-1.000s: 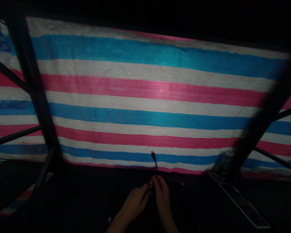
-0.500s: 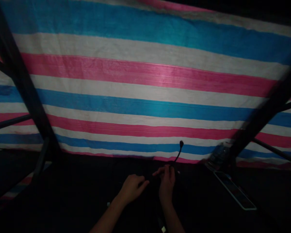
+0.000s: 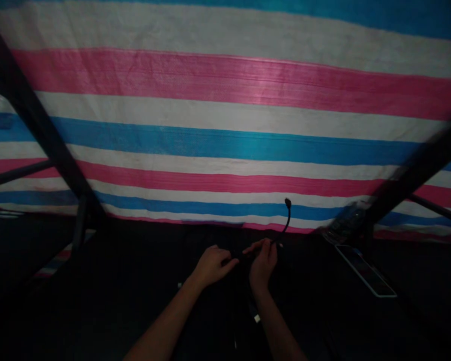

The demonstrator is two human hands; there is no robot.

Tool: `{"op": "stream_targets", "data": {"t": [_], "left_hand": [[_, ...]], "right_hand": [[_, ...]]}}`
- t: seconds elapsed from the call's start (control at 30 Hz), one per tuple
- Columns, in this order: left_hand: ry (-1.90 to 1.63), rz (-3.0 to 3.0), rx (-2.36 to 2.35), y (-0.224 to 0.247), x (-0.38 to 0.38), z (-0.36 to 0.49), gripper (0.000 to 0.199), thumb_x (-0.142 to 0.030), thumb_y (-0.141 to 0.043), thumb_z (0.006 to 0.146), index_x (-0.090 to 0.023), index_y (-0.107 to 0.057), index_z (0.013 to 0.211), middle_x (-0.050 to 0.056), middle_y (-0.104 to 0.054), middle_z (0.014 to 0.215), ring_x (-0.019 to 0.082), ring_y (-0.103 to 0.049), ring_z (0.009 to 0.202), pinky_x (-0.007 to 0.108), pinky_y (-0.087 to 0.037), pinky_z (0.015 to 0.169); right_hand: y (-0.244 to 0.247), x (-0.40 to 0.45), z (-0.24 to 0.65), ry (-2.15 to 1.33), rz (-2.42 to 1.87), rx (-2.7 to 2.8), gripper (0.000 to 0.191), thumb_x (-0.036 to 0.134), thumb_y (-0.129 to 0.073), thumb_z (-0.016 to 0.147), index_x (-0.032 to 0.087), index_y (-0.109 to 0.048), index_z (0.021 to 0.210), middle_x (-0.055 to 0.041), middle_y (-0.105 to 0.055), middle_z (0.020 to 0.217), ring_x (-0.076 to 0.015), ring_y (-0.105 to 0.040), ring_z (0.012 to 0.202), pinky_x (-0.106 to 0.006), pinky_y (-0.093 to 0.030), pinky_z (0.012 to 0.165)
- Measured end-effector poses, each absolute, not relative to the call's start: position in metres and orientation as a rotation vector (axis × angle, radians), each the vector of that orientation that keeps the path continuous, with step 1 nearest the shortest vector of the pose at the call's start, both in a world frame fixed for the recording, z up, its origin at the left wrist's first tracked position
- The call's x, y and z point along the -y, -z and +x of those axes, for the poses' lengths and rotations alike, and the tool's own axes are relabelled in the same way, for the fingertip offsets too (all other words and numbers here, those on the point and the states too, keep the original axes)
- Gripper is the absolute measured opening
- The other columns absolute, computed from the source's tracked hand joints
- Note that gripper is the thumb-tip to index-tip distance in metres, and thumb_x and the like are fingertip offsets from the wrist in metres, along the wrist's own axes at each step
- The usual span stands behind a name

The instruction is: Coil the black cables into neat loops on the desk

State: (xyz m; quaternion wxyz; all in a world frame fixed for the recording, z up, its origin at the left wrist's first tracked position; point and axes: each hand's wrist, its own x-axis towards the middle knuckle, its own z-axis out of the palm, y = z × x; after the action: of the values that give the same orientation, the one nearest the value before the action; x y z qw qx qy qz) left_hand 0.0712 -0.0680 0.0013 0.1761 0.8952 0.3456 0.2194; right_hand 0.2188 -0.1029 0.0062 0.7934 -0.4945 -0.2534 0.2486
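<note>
My right hand [image 3: 263,265] is closed round a thin black cable [image 3: 287,224]. The cable's free end rises past my fingers and bends upward to a small dark plug [image 3: 287,203]. Just to the left, my left hand [image 3: 214,265] has its fingers curled and its thumb pointing toward the right hand. Something dark seems to lie at its fingertips, but against the black surface I cannot make it out. A pale USB-like connector [image 3: 257,318] lies by my right wrist. Beside my left forearm is a small white tip [image 3: 179,285].
A white-edged phone or tablet [image 3: 366,271] lies at right, with a clear plastic bottle [image 3: 348,220] behind it. Dark slanting posts [image 3: 52,133] stand on both sides. A striped tarp [image 3: 225,145] hangs across the back of the dark surface [image 3: 135,260].
The view has tipped downward, so the tarp, phone and hands sit higher in the picture. My hands keep nearly the same pose, and the cable's free end leans slightly differently.
</note>
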Motion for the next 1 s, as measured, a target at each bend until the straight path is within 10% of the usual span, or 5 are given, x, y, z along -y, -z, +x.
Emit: {"op": "stream_targets", "data": {"t": [0.53,0.7,1.0], "left_hand": [[-0.759,2.513,-0.974,0.004,0.071,0.072,0.034,-0.033,-0.045,0.099,-0.019,-0.062,0.073,0.004,-0.064,0.068,0.018,-0.057,0.067,0.032,-0.04,0.072],[-0.987,2.479,-0.997,-0.001,0.07,0.068,0.026,-0.039,-0.057,0.093,-0.019,-0.064,0.078,0.009,-0.067,0.093,0.022,-0.061,0.089,0.034,-0.047,0.08],[-0.832,2.202,-1.058,0.004,0.067,0.069,0.046,-0.044,-0.066,0.088,-0.022,-0.055,0.127,0.006,-0.07,0.112,0.023,-0.068,0.098,0.034,-0.052,0.082]], "right_hand": [[0.013,0.108,0.213,-0.503,-1.149,1.09,0.043,0.054,-0.046,0.098,0.016,-0.057,0.079,0.0005,-0.058,0.066,-0.0104,-0.055,0.052,-0.023,-0.044,0.053],[0.004,0.116,0.215,-0.374,-1.135,0.887,0.042,0.056,-0.045,0.098,0.017,-0.051,0.084,0.0019,-0.058,0.07,-0.0078,-0.054,0.043,-0.02,-0.042,0.044],[-0.003,0.112,0.215,-0.336,-1.088,0.771,0.036,0.055,-0.042,0.099,0.02,-0.045,0.09,0.0059,-0.056,0.066,-0.0069,-0.05,0.038,-0.017,-0.039,0.038]]}}
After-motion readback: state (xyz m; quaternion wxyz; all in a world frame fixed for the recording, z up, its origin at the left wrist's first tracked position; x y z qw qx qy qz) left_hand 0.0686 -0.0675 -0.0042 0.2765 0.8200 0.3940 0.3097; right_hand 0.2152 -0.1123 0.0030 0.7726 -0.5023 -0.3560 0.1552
